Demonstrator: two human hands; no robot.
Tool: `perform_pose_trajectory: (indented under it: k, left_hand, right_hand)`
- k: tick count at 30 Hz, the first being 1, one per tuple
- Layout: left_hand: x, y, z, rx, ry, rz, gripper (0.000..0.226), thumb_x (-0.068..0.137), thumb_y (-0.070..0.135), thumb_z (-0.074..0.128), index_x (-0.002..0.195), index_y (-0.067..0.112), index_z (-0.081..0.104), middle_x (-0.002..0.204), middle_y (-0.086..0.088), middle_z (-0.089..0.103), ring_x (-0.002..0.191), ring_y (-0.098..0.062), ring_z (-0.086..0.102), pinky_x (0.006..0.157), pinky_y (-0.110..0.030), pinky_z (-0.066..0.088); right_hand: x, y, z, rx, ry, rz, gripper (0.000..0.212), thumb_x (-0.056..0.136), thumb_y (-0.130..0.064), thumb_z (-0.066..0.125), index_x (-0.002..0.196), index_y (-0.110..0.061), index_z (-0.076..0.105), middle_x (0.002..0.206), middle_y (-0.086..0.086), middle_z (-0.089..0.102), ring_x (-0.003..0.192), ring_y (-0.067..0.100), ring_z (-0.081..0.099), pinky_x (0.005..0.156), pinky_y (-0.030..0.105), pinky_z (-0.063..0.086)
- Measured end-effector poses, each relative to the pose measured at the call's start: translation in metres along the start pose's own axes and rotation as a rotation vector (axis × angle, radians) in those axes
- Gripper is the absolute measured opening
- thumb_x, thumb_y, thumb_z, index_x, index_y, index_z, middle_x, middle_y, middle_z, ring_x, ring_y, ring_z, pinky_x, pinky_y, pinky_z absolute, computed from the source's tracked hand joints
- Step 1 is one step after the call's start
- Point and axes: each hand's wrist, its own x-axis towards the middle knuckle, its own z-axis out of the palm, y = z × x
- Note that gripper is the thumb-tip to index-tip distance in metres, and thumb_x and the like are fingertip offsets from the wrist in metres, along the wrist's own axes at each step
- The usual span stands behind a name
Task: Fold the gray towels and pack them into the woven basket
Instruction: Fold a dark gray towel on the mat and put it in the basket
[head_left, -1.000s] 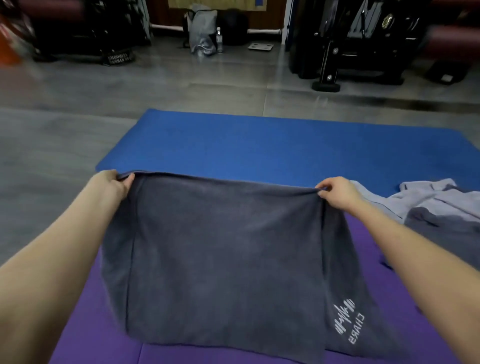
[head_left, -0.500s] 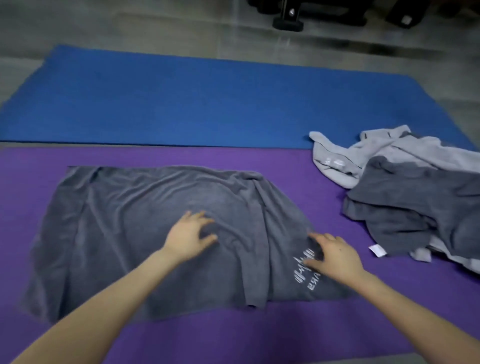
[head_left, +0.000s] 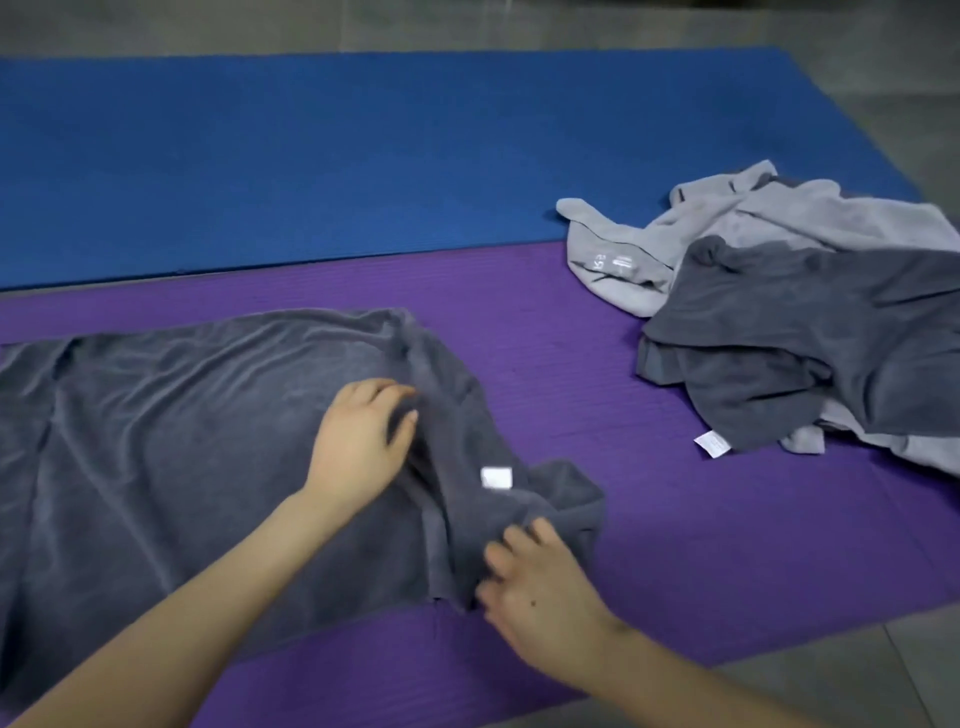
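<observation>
Head view. Dark gray towel (head_left: 182, 441) lies spread on the purple mat (head_left: 571, 364), wrinkled, its left end running out of frame. Far edge sits a little inside the mat's far border. Near edge is ragged, with a strip of purple showing along it. Right end is bunched and turned over, with a white tag (head_left: 496, 477) showing face up on it. A wide band of purple mat shows between that bunched end and the pile of towels (head_left: 805, 338) to the right, the two well apart. In the pile a light gray towel (head_left: 623, 270) lies beneath a darker one and spills across the seam onto the blue mat (head_left: 363, 156); a second tag (head_left: 711, 446) pokes out at its near-left corner. The blue mat lies just beyond the purple one, edge to edge. Gray floor (head_left: 883, 104) shows past the blue mat and at the near right corner. Left hand (head_left: 358, 447) rests on the towel at a raised fold near the right end, fingers curled, cloth pinched between thumb and fingers. Right hand (head_left: 540, 587) is on the bunched near-right corner, fingers bent on top of the cloth. It is blurred, and I cannot tell whether it grasps the cloth or only presses it.
</observation>
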Motion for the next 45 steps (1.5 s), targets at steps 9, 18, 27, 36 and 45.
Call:
perform_pose_trajectory:
  k: [9,18,27,36,45]
  left_hand:
    - [0.024,0.026,0.003,0.186,-0.223,0.38,0.045,0.079,0.049,0.042,0.089,0.019,0.074,0.094,-0.001,0.071,0.081,-0.029,0.064,0.069,-0.04,0.054]
    - [0.026,0.098,0.032,0.492,-0.642,0.553,0.033,0.085,0.039,0.054,0.115,0.027,0.06,0.111,0.003,0.06,0.108,-0.021,0.05,0.086,-0.032,0.029]
    - [0.059,0.05,-0.055,0.017,-0.161,0.105,0.009,0.082,0.015,0.068,0.09,0.011,0.067,0.085,-0.008,0.067,0.085,-0.028,0.063,0.07,-0.031,0.041]
    - [0.148,0.093,-0.131,-0.023,0.021,-0.108,0.004,0.083,0.018,0.061,0.083,0.021,0.063,0.062,-0.003,0.067,0.058,-0.011,0.059,0.066,-0.027,0.044]
    - [0.261,0.186,-0.014,-0.578,-0.122,-0.166,0.043,0.093,0.013,0.052,0.136,0.011,0.047,0.137,-0.005,0.051,0.127,-0.017,0.046,0.101,-0.016,0.031]
  right_hand:
    - [0.006,0.075,0.008,0.275,0.031,0.758,0.051,0.077,-0.057,0.042,0.095,-0.02,0.072,0.084,-0.002,0.069,0.077,0.026,0.063,0.07,0.036,0.045]
    - [-0.043,0.118,0.017,0.586,-0.42,0.513,0.063,0.065,-0.065,0.049,0.115,-0.03,0.064,0.111,-0.015,0.063,0.109,0.007,0.055,0.104,0.031,0.027]
    - [-0.059,0.119,-0.045,0.874,0.303,0.632,0.008,0.084,-0.038,0.058,0.082,-0.039,0.051,0.077,-0.007,0.061,0.077,0.008,0.06,0.093,0.017,0.041]
    - [-0.025,0.159,-0.139,1.401,0.277,0.91,0.012,0.076,-0.028,0.075,0.072,-0.018,0.072,0.065,0.024,0.066,0.057,0.017,0.058,0.053,0.024,0.047]
    - [-0.02,0.257,-0.085,0.339,0.481,1.402,0.031,0.086,-0.024,0.063,0.115,-0.013,0.064,0.106,0.023,0.066,0.101,0.042,0.059,0.082,0.043,0.045]
